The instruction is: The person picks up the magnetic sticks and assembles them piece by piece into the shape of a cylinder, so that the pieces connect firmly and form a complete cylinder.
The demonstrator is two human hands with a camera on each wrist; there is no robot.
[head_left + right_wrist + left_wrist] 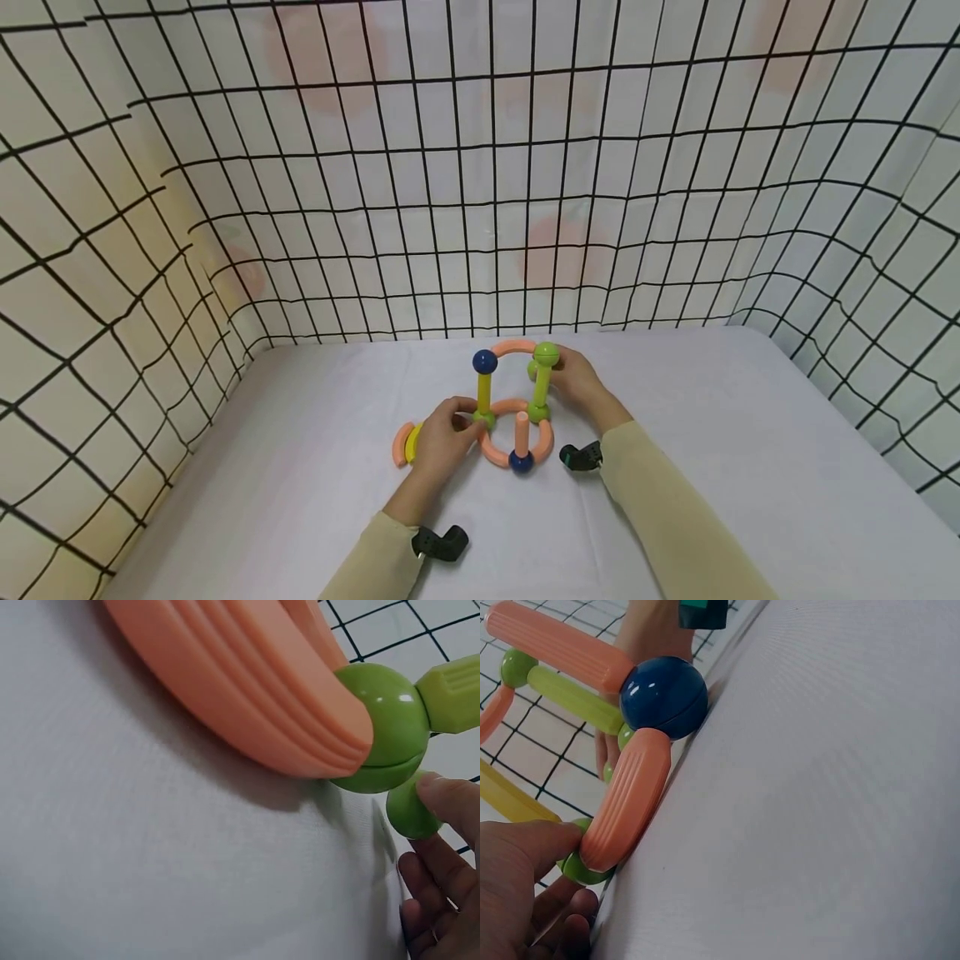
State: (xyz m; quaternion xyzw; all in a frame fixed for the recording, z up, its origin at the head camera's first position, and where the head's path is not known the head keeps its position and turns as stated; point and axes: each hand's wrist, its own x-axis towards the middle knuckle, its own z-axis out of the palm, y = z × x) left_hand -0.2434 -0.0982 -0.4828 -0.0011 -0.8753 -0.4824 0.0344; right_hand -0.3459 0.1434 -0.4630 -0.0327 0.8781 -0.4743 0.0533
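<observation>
On the table stands a frame of balls and sticks. Its base is a ring of curved orange sticks (630, 799) joined by two green balls and a blue ball (521, 462). My left hand (444, 442) pinches the left base green ball (585, 870), from which a yellow stick (484, 393) rises to a blue ball (485, 361). Behind the right-hand upright, a green stick (542, 386) topped by a green ball (547, 354), my right hand (579, 381) pinches another green ball (411, 808). A curved orange stick (513, 346) spans the top; a straight orange stick (522, 435) stands at the front.
Left of my left hand lie a curved orange piece (402, 444) and a yellow piece (413, 443), partly hidden by that hand. A black grid (491, 200) before white cloth runs along the back and sides of the white table (675, 400).
</observation>
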